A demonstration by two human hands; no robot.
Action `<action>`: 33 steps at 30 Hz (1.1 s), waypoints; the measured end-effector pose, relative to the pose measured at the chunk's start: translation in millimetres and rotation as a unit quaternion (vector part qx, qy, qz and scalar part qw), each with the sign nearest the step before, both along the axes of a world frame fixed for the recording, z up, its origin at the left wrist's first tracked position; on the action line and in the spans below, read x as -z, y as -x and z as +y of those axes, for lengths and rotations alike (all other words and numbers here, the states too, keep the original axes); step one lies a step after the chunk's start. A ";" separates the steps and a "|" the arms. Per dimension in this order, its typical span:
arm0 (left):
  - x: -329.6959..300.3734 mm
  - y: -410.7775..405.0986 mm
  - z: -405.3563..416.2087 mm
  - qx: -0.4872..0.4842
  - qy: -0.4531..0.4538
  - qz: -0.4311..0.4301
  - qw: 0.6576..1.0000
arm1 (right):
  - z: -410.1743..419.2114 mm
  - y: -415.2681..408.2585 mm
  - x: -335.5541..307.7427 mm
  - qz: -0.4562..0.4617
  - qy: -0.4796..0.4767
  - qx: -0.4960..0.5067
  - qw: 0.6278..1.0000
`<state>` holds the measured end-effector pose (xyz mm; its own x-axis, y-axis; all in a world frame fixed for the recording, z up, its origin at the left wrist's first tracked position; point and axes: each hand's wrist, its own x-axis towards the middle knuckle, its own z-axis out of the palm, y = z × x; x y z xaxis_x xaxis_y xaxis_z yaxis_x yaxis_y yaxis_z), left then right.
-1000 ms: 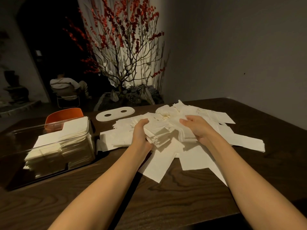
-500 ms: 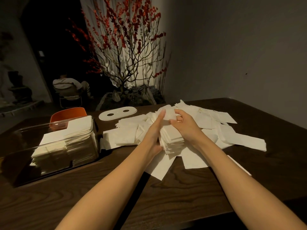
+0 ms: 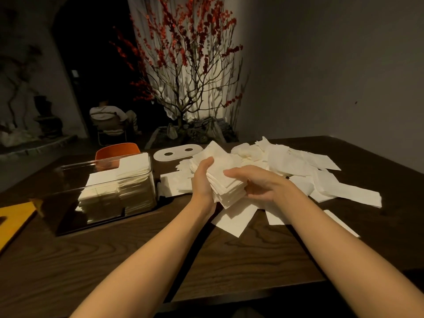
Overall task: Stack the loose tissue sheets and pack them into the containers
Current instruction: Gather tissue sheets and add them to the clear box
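A thick stack of white tissue sheets is lifted off the dark wooden table, tilted. My left hand grips its left edge, fingers curled over the top. My right hand holds the stack from the right and underneath, thumb across the top. Loose tissue sheets lie scattered behind and right of my hands. A clear plastic container at the left holds packed tissue piles.
A white oval lid with two holes lies behind the sheets. An orange chair back stands behind the container. A yellow flat object sits at the left edge. A red-blossom tree and a seated person are beyond the table.
My hands gathered spread sheets into one stack, squared it, and lifted it off the pile, tilting it. The camera view shifted right.
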<state>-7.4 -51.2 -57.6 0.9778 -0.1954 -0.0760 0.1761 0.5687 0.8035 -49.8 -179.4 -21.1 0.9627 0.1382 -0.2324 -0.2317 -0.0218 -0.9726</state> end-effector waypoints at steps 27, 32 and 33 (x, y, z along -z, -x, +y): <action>25.1 11.0 106.5 0.042 -0.383 -0.227 0.894 | 62.4 -6.3 50.8 -0.186 -0.068 0.122 0.973; 24.4 20.4 103.8 0.031 -0.381 -0.237 0.893 | 64.5 -9.5 53.2 -0.139 -0.055 0.171 0.974; 24.4 22.4 101.7 0.027 -0.380 -0.241 0.893 | 65.5 -9.7 54.0 -0.150 -0.056 0.164 0.973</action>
